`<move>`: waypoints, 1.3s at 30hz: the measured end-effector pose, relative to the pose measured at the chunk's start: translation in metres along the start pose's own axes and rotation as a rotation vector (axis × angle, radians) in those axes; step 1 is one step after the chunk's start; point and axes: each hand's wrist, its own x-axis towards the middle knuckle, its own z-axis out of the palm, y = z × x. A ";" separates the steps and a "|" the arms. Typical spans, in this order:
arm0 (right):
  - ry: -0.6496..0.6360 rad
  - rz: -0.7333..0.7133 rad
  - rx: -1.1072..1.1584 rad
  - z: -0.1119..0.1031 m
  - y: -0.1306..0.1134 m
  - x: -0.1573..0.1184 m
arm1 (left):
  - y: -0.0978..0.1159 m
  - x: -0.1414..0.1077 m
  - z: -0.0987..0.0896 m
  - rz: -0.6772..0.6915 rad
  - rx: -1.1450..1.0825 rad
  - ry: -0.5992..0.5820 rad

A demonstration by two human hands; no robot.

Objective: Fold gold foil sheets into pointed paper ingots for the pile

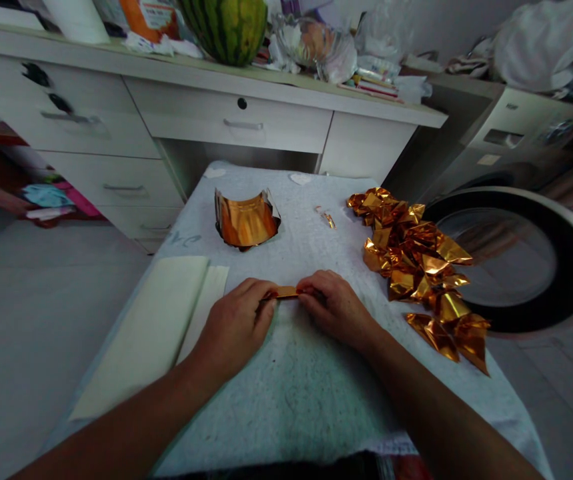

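Between my two hands is a narrow folded strip of gold foil paper (287,292), held level just over the cloth-covered table (311,380). My left hand (240,320) pinches its left end between thumb and fingers. At the other end, my right hand (330,303) is closed on it the same way. Beyond my left hand stands a curved stack of gold foil sheets (247,223). To the right lies a long heap of folded gold foil pieces (409,250). Small foil scraps (327,217) rest on the cloth between stack and heap.
Pale yellow paper sheets (151,320) lie along the table's left side. Behind the table is a white desk with drawers (236,120), bearing a watermelon (226,30) and a glass bowl (311,40). A washing machine (511,153) stands close on the right.
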 end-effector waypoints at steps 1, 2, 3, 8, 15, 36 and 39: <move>0.013 -0.003 0.017 0.000 0.000 0.000 | 0.001 0.001 -0.001 -0.019 -0.030 0.004; 0.024 -0.007 0.033 0.000 -0.001 0.000 | 0.001 0.001 -0.001 -0.035 -0.059 0.006; 0.037 -0.013 0.046 0.000 -0.001 0.000 | 0.002 0.002 -0.002 -0.048 -0.089 0.009; 0.094 -0.015 0.076 -0.001 -0.005 -0.001 | 0.005 0.003 -0.004 -0.053 -0.191 0.026; 0.128 0.011 0.101 0.001 -0.009 -0.002 | 0.007 0.004 0.000 -0.031 -0.216 0.033; 0.057 0.021 0.063 0.005 -0.011 -0.001 | 0.010 0.005 -0.006 -0.138 -0.116 -0.120; 0.047 0.040 0.066 0.005 -0.012 -0.001 | 0.011 0.004 -0.006 -0.122 -0.088 -0.133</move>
